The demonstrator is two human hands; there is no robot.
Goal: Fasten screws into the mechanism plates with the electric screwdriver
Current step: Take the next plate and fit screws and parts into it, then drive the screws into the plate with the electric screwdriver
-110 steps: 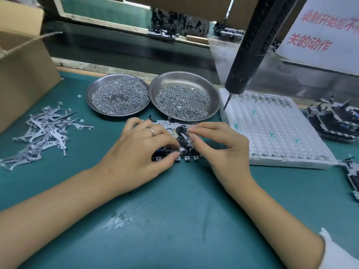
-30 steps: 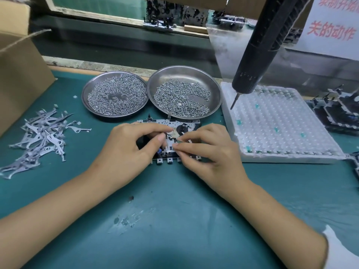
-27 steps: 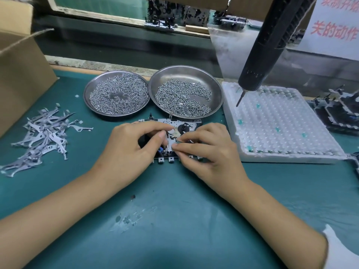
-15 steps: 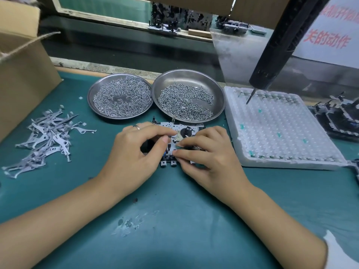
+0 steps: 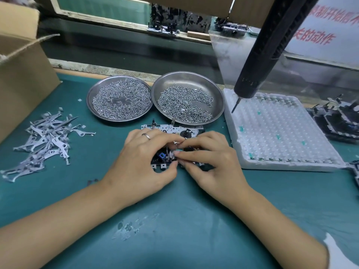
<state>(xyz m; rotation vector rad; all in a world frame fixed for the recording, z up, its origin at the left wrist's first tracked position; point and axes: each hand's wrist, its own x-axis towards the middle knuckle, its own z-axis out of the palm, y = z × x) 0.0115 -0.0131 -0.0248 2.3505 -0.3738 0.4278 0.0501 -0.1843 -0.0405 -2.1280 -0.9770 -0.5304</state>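
Note:
A mechanism plate lies flat on the green mat, just in front of two steel dishes. My left hand rests on its left half, thumb at the front edge, fingers curled over the top. My right hand covers the right half, with its fingertips pinching a small metal part against the plate near a blue piece. Both hands hide most of the plate. The black electric screwdriver hangs unheld at the upper right, its bit pointing down over the white tray's corner.
The left dish and the right dish hold many small screws. A white bumpy foam tray sits to the right, with dark mechanism assemblies beyond it. Flat metal levers lie piled at the left beside a cardboard box.
Both hands have stayed on the plate, with the fingertips shifting toward its front edge. The hanging screwdriver has swung slightly in the view.

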